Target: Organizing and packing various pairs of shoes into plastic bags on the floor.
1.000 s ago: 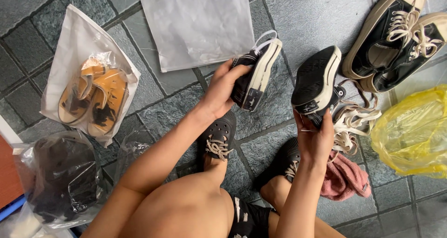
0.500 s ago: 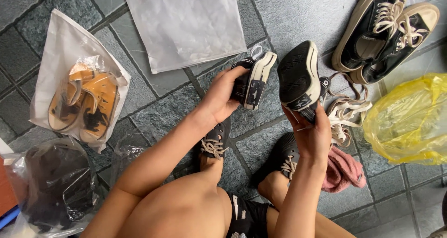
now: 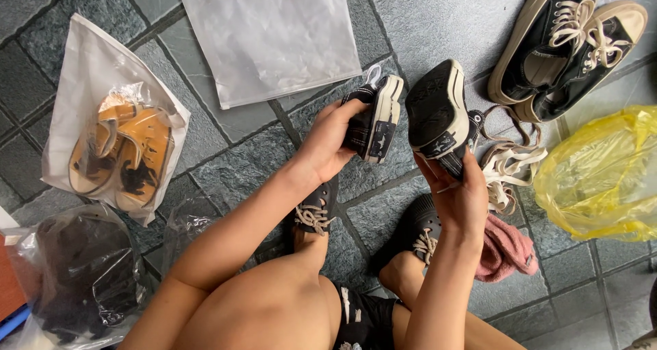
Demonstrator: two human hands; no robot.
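Head view: left hand [image 3: 328,148] clenched around a black sneaker [image 3: 373,121], heel end and white sole edge turned outward. Right hand [image 3: 462,199] clenched around a second black sneaker [image 3: 438,114], black sole facing up, cream laces [image 3: 510,165] trailing down to the right.

Both held just apart, above the grey stone tile floor [image 3: 424,15].

Taking the second sneaker as landmark: up and to the right, a pair of black sneakers [image 3: 568,42] lying on the floor; to the right, a crumpled yellow plastic bag [image 3: 602,172]; below, a pink cloth [image 3: 503,251] by the right wrist; up and to the left, a flat white bag [image 3: 270,35]; far left, tan sandals [image 3: 120,151] in a clear bag; lower left, a dark shoe in plastic [image 3: 75,275].
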